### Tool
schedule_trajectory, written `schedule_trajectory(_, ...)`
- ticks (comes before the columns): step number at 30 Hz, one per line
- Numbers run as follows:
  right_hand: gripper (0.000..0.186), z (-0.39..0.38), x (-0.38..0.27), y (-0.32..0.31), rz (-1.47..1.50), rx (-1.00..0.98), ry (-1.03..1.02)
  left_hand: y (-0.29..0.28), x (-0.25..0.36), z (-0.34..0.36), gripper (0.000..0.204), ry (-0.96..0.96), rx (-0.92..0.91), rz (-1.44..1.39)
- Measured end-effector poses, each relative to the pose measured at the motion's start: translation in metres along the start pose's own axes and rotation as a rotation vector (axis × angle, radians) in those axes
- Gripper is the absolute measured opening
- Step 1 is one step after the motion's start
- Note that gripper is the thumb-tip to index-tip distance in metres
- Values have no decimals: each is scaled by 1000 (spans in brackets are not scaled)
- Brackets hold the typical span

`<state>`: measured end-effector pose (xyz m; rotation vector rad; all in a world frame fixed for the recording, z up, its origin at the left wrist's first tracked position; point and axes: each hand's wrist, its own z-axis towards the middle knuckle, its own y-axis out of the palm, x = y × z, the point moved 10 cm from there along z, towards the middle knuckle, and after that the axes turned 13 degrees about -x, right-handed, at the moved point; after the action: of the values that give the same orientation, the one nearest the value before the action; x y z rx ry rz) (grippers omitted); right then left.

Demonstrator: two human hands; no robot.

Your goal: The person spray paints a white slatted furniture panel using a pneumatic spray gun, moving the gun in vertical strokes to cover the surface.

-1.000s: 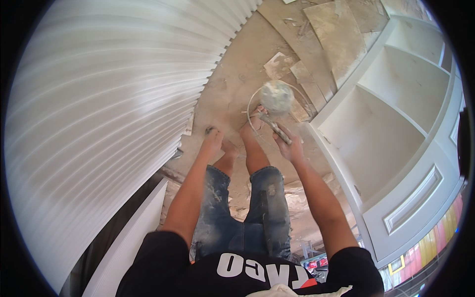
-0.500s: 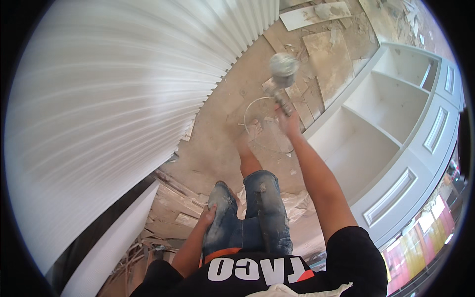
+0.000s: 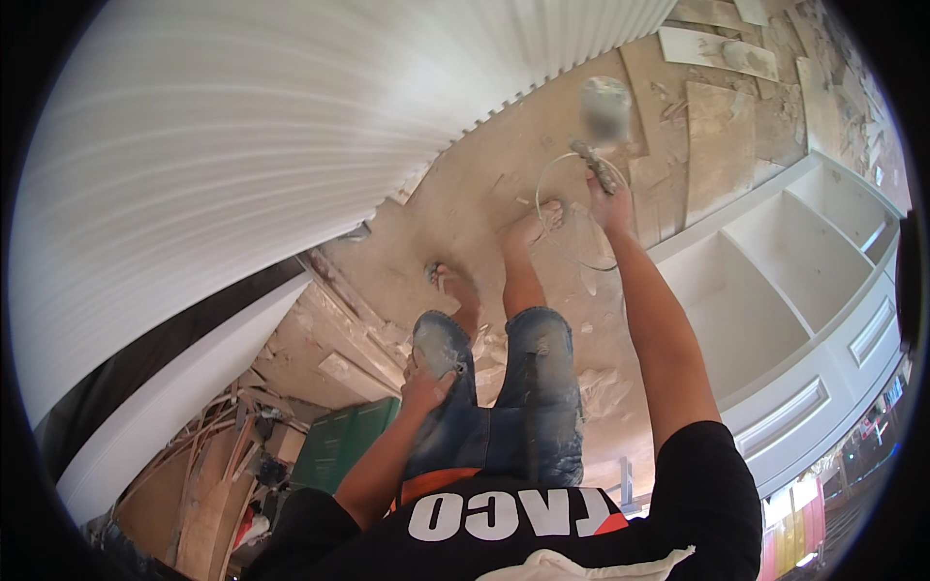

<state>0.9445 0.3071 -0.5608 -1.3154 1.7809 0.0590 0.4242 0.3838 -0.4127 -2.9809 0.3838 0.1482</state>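
Observation:
My right hand (image 3: 610,205) is stretched forward and closed round the handle of a spray gun (image 3: 596,167). A rounded, pale, blurred cup (image 3: 606,114) sits at the gun's far end. From the gun a thin, light hose (image 3: 539,194) loops down beside my foot. My left hand (image 3: 426,383) lies on the worn knee of my jeans (image 3: 446,349), fingers apart and holding nothing. Left of the gun rises a large white ribbed panel (image 3: 262,165), its toothed lower edge near the cup; the two are apart.
A white cabinet (image 3: 765,261) with open compartments and moulded fronts lies along the right. Boards and scraps (image 3: 720,145) litter the dusty floor at the far right. At lower left are a green box (image 3: 339,450), wood strips (image 3: 208,455) and a white curved panel (image 3: 179,387).
The view has swung, so the panel and cabinet sit differently. My right hand still holds the spray gun, now further right in view. My left foot and the green box have come into sight.

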Motion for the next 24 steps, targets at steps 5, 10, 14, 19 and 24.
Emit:
schedule_trajectory(5, 42, -35, -15, 108, -98, -202, 17, 32, -21, 9, 100, -46, -46, 69)
schedule_trajectory(10, 47, -114, -59, 171, -103, -425, -51, 42, -59, 19, 96, -34, 28, 94)
schedule_trajectory(14, 50, -177, -78, 192, -240, -419, -108, 41, -95, 22, 94, 47, 7, 4)
schedule_trajectory(19, 50, -248, -91, 171, -72, -158, -48, 62, -128, 18, 94, 111, -75, -35)
schedule_trajectory(24, 41, -302, -58, 105, 129, 374, 79, 98, -150, 26, 87, 299, -136, -35)
